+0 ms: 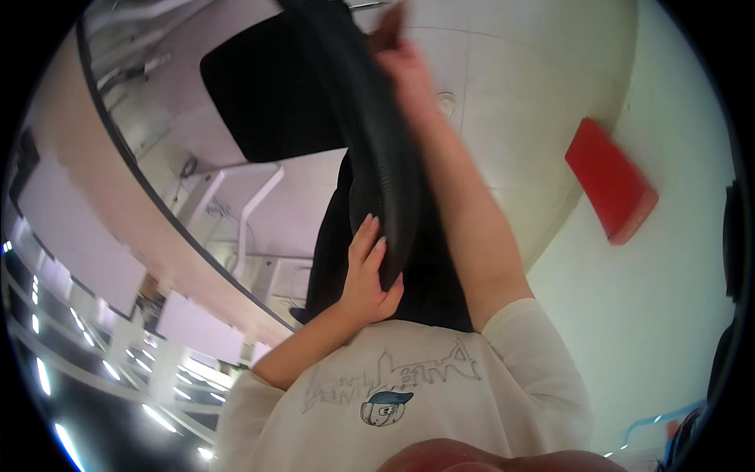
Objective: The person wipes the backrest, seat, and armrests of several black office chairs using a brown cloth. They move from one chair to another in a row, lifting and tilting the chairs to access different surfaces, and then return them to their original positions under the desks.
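Note:
A long, curved black object (386,135) with a smooth, leather-like surface runs from the top of the view down towards my waist; I cannot tell exactly what it is. Its lower, tapered end lies in my left hand (368,283), with the thumb on one side and the fingers along the other. Farther up, my right hand (404,68) is beside its right edge, blurred. A dark brown shape (389,26) shows at the fingers of that hand, too unclear to name. The right fingertips are hidden or smeared, so their grip is unclear.
A flat black panel (274,94) lies left of the curved object. White metal legs (242,218) and cables (189,167) stand below the long table (159,236) at left. A red block (610,183) is by the pale wall (660,283) at right.

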A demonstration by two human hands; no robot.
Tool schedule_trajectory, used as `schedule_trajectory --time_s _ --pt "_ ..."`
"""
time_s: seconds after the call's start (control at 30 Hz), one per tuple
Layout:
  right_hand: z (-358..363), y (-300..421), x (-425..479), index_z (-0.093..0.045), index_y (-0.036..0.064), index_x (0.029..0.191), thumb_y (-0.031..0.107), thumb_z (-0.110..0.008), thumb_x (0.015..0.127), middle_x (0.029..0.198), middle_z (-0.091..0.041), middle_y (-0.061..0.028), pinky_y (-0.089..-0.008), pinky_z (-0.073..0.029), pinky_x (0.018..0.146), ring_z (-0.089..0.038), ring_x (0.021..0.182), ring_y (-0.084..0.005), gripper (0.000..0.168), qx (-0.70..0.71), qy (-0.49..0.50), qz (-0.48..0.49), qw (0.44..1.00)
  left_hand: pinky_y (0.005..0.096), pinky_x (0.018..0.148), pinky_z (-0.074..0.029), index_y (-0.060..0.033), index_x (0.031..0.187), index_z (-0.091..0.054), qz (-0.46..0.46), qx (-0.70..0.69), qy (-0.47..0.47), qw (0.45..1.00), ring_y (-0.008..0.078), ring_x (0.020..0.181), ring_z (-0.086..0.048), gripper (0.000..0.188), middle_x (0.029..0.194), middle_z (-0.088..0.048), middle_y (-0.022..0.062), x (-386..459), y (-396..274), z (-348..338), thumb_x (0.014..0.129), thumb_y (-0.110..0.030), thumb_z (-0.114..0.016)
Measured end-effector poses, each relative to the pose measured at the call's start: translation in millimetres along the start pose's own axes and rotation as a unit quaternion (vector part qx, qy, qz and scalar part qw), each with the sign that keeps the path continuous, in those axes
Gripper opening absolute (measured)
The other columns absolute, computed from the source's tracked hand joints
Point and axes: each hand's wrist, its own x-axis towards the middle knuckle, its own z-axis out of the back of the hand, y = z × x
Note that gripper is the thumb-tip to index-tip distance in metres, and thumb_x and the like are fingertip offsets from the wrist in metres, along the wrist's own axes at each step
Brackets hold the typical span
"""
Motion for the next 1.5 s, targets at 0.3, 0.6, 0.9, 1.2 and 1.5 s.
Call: schedule_trajectory --time_s 0.3,0.6,0.9,1.2,1.5 --pt "90.3 -80.7 -101.4 -0.064 0.006 0.115 0.015 -0.066 0.092 0.094 -0.065 -0.0086 -0.0375 -0.055 0.062 -0.065 0.076 -0.0214 0.025 -0.109 0.025 -0.283 0.952 0.0505 0.122 -0.022 0.0035 0.160 -0.007 0.086 -0.008 0.012 0.996 0.0383 0.149 -0.027 0.105 0.161 -0.020 0.0247 40.8 -22.9 23.8 0.083 -0.013 -0.076" --pt "162.7 -3.8 -13.9 -0.054 0.005 0.101 0.029 -0.049 0.105 0.087 -0.065 -0.0090 -0.0331 -0.052 0.047 -0.066 0.068 -0.0179 0.025 -0.006 -0.221 -0.139 0.965 0.0480 0.126 -0.010 0.0061 0.161 0.005 0.175 0.149 -0.053 0.972 0.0428 0.155 -0.015 0.102 0.167 -0.006 0.0305 123.0 -66.6 9.7 0.089 -0.006 -0.066" --pt "-21.5 -41.6 86.0 -0.069 0.005 0.113 0.014 -0.065 0.088 0.116 -0.067 -0.0178 -0.0467 -0.051 0.098 -0.062 0.114 -0.0384 0.026 -0.286 -0.042 0.258 0.922 0.0461 0.126 -0.012 0.0052 0.162 0.002 0.168 0.135 -0.089 0.972 0.0386 0.155 -0.017 0.101 0.166 -0.010 0.0271 110.1 -52.4 2.2 0.084 0.005 -0.062" --pt "29.4 -83.6 7.9 -0.064 0.009 0.122 0.012 -0.064 0.084 0.146 -0.056 -0.0045 -0.0427 -0.050 0.104 -0.055 0.128 -0.0300 0.039 -0.542 0.028 0.346 0.765 0.0482 0.127 -0.008 0.0066 0.161 0.003 0.127 0.134 -0.081 0.979 0.0408 0.156 -0.013 0.104 0.166 -0.008 0.0281 109.9 -51.8 0.0 0.076 0.007 -0.056" --pt "106.8 -93.3 -122.6 -0.071 0.009 0.104 0.015 -0.065 0.085 0.122 -0.067 -0.0039 -0.0349 -0.051 0.093 -0.061 0.113 -0.0260 0.022 -0.550 0.231 0.136 0.791 0.0480 0.127 -0.009 0.0066 0.161 0.002 0.134 0.104 -0.084 0.982 0.0403 0.155 -0.017 0.105 0.166 -0.009 0.0276 111.6 -47.6 0.7 0.073 0.007 -0.054"
